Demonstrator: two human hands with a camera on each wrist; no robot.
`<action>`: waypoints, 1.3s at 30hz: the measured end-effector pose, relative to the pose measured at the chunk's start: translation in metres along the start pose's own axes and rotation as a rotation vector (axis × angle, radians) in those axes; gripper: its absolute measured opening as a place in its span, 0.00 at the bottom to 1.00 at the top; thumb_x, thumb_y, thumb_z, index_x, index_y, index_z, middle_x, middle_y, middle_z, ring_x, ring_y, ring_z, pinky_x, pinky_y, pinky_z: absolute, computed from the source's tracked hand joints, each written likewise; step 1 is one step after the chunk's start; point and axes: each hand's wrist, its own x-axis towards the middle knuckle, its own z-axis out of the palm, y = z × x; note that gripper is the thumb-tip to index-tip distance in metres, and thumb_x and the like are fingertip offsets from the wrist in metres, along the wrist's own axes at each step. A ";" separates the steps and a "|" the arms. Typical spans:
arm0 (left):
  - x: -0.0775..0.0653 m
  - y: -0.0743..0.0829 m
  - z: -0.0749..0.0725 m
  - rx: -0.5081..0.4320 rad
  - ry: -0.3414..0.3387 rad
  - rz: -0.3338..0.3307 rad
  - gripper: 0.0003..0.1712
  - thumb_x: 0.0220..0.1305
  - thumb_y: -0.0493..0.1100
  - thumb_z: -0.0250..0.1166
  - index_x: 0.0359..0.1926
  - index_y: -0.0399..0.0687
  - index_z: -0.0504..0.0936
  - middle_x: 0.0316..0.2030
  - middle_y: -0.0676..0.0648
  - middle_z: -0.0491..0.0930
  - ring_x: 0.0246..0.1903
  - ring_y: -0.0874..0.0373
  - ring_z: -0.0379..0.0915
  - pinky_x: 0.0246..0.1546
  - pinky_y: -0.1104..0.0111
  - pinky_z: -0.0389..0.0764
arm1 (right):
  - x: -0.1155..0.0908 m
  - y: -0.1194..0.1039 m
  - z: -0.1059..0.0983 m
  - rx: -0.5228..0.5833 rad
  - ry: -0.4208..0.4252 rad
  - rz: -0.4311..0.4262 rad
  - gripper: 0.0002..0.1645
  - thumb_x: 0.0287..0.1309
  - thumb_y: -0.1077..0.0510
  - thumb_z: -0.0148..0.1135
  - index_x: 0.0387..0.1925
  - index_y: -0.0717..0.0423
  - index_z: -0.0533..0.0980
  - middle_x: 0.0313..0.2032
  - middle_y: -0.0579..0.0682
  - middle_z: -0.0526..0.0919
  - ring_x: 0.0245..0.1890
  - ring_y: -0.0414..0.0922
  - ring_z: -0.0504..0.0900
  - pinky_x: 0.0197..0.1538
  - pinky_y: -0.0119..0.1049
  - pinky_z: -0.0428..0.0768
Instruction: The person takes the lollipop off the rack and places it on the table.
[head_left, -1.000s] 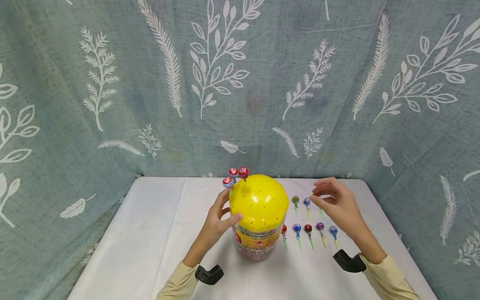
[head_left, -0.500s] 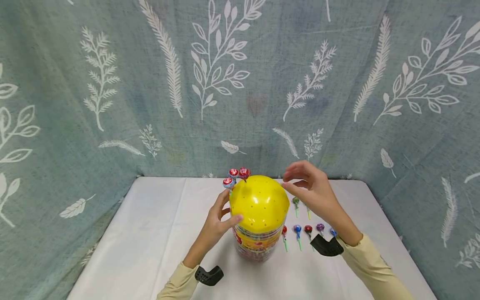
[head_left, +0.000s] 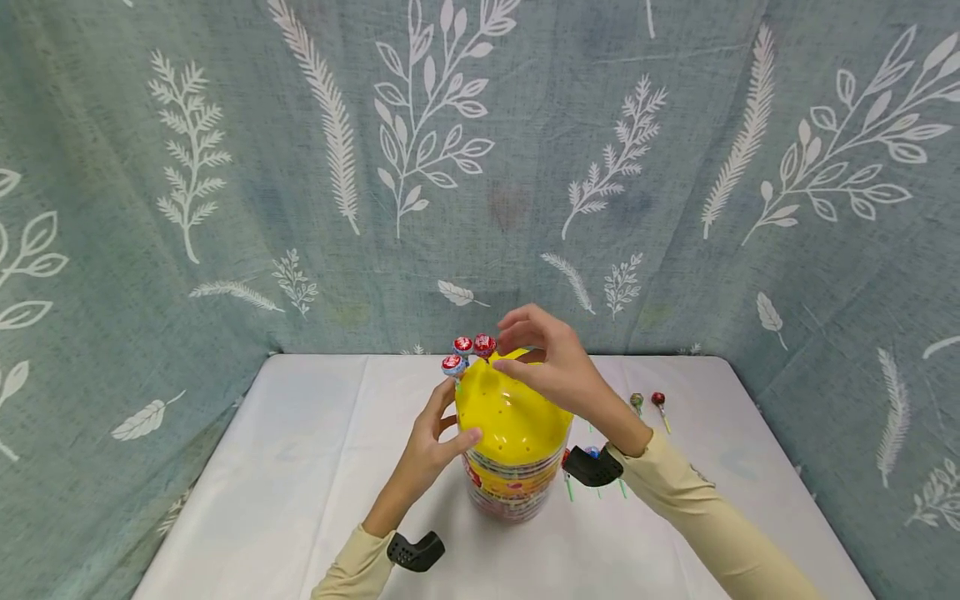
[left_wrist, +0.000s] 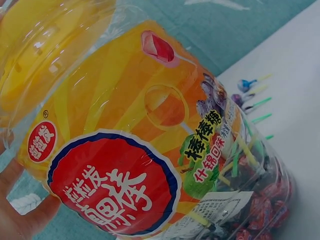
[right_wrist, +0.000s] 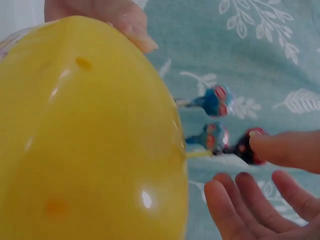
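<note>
A clear plastic jar (head_left: 513, 493) of lollipops with a domed yellow lid (head_left: 510, 421) stands upright on the table. My left hand (head_left: 429, 446) grips it around the left side, thumb resting on the lid's edge. Three lollipops stick up from holes at the lid's back left: two blue ones with red tops (right_wrist: 218, 101) and a dark red one (right_wrist: 245, 151). My right hand (head_left: 553, 360) hovers over the lid, its fingers spread apart. In the right wrist view its thumb overlaps the dark red lollipop; whether they touch I cannot tell. Nothing else shows between the fingers.
On the white table (head_left: 315, 467), loose lollipops lie in rows right of the jar. A green one (head_left: 637, 401) and a red one (head_left: 658, 399) show past my right forearm, which hides others. A patterned curtain (head_left: 510, 167) hangs behind and at both sides.
My right hand has swept left from above the loose lollipops to the lid's back left, beside the dark red lollipop. My left hand keeps its grip on the jar.
</note>
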 end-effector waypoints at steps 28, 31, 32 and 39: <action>0.000 -0.002 -0.002 -0.009 -0.004 -0.011 0.39 0.59 0.48 0.64 0.69 0.64 0.57 0.66 0.53 0.62 0.63 0.52 0.58 0.58 0.49 0.65 | 0.004 -0.017 0.006 0.114 0.146 -0.226 0.18 0.54 0.75 0.59 0.48 0.67 0.70 0.37 0.61 0.82 0.36 0.54 0.82 0.40 0.43 0.82; 0.000 -0.003 -0.002 -0.011 0.000 -0.011 0.40 0.59 0.49 0.64 0.69 0.65 0.57 0.66 0.53 0.61 0.64 0.52 0.58 0.57 0.49 0.66 | 0.002 -0.007 -0.002 0.127 0.175 -0.246 0.19 0.55 0.73 0.59 0.49 0.63 0.71 0.37 0.58 0.82 0.35 0.51 0.83 0.39 0.39 0.82; 0.000 -0.002 -0.002 -0.015 0.001 -0.009 0.40 0.59 0.49 0.64 0.69 0.65 0.57 0.66 0.53 0.61 0.64 0.52 0.58 0.57 0.48 0.66 | 0.002 -0.003 -0.005 0.130 0.185 -0.252 0.19 0.55 0.73 0.59 0.49 0.62 0.72 0.37 0.57 0.82 0.35 0.50 0.83 0.38 0.39 0.82; 0.000 0.000 -0.003 -0.018 -0.002 -0.002 0.40 0.58 0.46 0.65 0.70 0.58 0.57 0.67 0.49 0.60 0.65 0.50 0.56 0.57 0.47 0.65 | -0.015 0.003 -0.030 0.085 0.228 -0.230 0.21 0.53 0.73 0.62 0.49 0.63 0.72 0.37 0.58 0.82 0.33 0.48 0.82 0.36 0.37 0.83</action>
